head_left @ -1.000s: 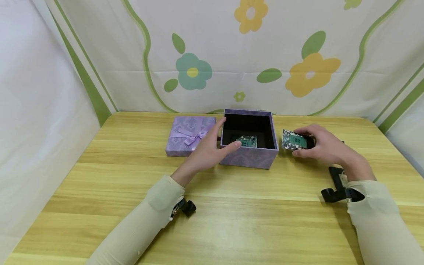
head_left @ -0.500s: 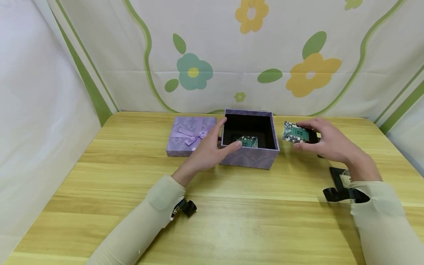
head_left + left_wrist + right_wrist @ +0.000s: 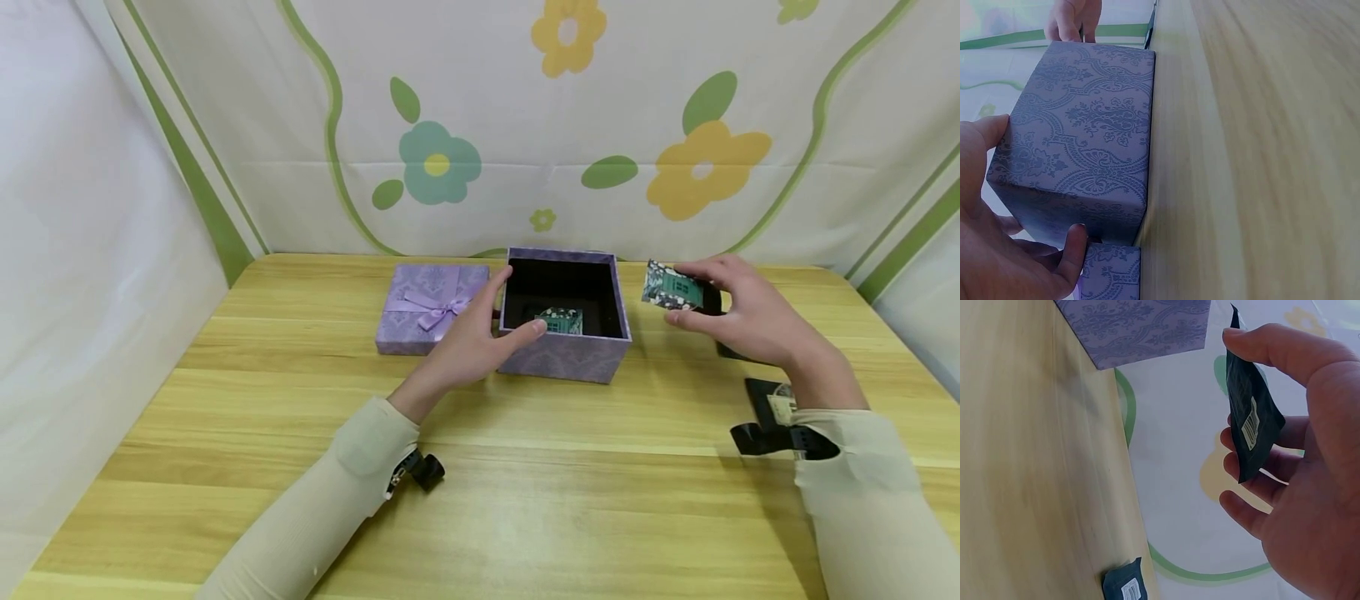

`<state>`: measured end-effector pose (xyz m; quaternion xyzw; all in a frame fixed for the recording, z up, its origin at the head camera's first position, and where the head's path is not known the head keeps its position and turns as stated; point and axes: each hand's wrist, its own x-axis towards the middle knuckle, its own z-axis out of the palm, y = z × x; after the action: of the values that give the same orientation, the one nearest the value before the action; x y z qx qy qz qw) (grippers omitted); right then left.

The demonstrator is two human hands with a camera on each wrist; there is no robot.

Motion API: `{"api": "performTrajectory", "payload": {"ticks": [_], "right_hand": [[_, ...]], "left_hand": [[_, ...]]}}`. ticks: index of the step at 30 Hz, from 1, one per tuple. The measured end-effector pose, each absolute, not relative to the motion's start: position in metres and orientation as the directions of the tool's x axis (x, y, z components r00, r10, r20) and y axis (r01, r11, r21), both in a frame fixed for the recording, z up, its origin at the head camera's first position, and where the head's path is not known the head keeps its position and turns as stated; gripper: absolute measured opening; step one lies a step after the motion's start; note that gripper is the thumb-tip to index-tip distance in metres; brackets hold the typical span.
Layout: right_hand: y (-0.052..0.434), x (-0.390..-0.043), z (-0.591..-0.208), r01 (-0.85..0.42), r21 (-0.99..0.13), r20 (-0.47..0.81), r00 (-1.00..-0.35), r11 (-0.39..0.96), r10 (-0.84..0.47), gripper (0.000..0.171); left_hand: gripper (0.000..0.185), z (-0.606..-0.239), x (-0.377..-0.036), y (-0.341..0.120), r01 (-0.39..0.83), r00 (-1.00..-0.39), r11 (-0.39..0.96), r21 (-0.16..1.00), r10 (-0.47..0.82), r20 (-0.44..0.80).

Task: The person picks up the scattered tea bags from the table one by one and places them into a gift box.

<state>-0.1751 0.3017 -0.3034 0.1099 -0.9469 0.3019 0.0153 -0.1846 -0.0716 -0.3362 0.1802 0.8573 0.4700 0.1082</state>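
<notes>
Packet (image 3: 672,288) in the right hand (image 3: 738,321) is the thing to place: a small dark, flower-printed sachet, pinched between thumb and fingertips and held above the table (image 3: 525,467), clear of the wood. The right wrist view shows it edge-on, barcode side toward the palm, with the thumb on its upper edge and the fingers (image 3: 1244,467) curled behind it. Its long axis runs roughly left to right in the head view, and its free end points at the open purple box (image 3: 564,360).

That box lies just left of the packet, its near right wall close beside the sachet, so any path inward runs leftward over the rim, as I judge it. Only the right hand is near enough to carry it. 1 similar packet (image 3: 559,320) already lies on the black floor of the box.

The left hand (image 3: 472,337) grips the box at its left front corner, thumb along the front wall and fingers at the left side, steadying it. Left of that sits the lid (image 3: 431,307) with its bow. Another packet (image 3: 1124,589) lies on the table below the right hand.
</notes>
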Motion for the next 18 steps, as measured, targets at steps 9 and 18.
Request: {"api": "performTrajectory", "payload": {"ticks": [9, 18], "right_hand": [[0.298, -0.174, -0.301, -0.23, -0.548, 0.12, -0.973, 0.804, -0.196, 0.07], [0.285, -0.173, -0.298, -0.266, -0.552, 0.153, -0.964, 0.791, -0.217, 0.072]], "left_hand": [[0.097, -0.337, -0.185, -0.071, 0.209, -0.912, 0.491, 0.846, 0.411, -0.013], [0.096, -0.335, -0.184, -0.071, 0.208, -0.913, 0.496, 0.843, 0.407, -0.015]]}}
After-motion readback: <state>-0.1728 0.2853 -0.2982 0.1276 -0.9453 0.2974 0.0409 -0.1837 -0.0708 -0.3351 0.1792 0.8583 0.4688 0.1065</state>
